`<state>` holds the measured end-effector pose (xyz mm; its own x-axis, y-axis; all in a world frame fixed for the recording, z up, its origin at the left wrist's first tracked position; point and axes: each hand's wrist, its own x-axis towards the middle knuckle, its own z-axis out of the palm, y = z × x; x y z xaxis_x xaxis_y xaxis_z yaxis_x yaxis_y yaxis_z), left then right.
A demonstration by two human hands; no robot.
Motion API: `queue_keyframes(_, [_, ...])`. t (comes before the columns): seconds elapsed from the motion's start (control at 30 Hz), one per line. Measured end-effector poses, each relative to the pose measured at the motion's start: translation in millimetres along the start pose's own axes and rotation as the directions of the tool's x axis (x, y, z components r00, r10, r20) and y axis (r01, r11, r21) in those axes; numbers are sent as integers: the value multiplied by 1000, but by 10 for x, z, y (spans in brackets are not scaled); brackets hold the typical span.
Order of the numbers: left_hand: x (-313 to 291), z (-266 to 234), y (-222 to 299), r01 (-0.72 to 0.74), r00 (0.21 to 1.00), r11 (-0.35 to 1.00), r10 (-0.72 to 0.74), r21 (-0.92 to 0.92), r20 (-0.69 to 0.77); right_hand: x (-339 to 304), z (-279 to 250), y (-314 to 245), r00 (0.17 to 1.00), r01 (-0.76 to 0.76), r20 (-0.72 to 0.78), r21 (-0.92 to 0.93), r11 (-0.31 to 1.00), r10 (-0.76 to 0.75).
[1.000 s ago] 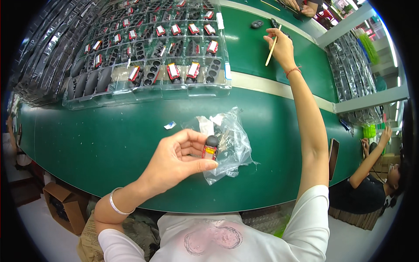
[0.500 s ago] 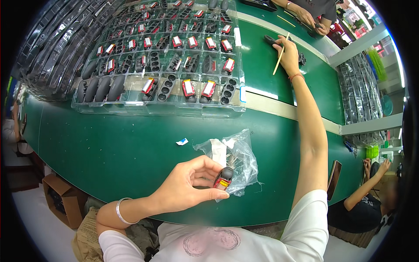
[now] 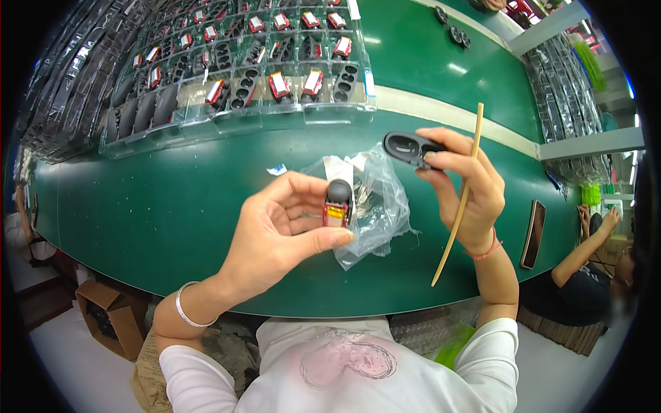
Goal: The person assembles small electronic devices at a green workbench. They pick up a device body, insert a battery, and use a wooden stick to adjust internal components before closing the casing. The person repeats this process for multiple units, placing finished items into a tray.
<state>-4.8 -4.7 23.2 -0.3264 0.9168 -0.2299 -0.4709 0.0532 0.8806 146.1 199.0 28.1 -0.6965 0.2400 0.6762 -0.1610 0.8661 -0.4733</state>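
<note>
My left hand (image 3: 279, 224) is closed around a small black-and-red electronic module (image 3: 337, 204) with a rounded dark end and a yellow strip. To its right, my right hand (image 3: 471, 180) pinches a black oval plastic shell (image 3: 409, 149), its hollow side showing. A thin wooden stick (image 3: 460, 215) is also held in that hand, slanting between the fingers. The shell and the module are apart. Behind and between the hands, a crumpled clear plastic bag (image 3: 385, 196) with thin metal pins (image 3: 363, 198) inside lies on the green table (image 3: 172, 227).
Clear compartment trays (image 3: 234, 127) with several modules and black shells stand at the far left, beside stacked trays (image 3: 69, 76). More black parts (image 3: 459, 36) lie at the far right. A phone (image 3: 533, 234) rests near the right edge. Another person (image 3: 571, 289) sits at the right.
My right hand has come back from the far side of the table, bringing a black shell while keeping the stick. My left hand still holds the module. The view has shifted.
</note>
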Motion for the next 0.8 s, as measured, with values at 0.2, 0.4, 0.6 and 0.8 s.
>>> queue_keyframes(0.2, [-25, -31, -68, -105, 994, 993, 105, 54, 7, -272, 100, -252, 999, -47, -22, 96, 994, 49])
queue_keyframes(0.4, [-19, -2, -78, -100, 994, 970, 105, 221, -11, -368, 149, -341, 999, -36, -2, 146, 989, 37])
queue_keyframes(0.6, [-37, -10, -61, -5, 996, 972, -16, 236, 90, -438, 160, -385, 999, 21, 41, 129, 991, -26])
queue_keyframes(0.8, [-30, 15, -149, -141, 987, 928, 107, 344, 118, -471, 168, -379, 995, 52, 77, 138, 989, -63])
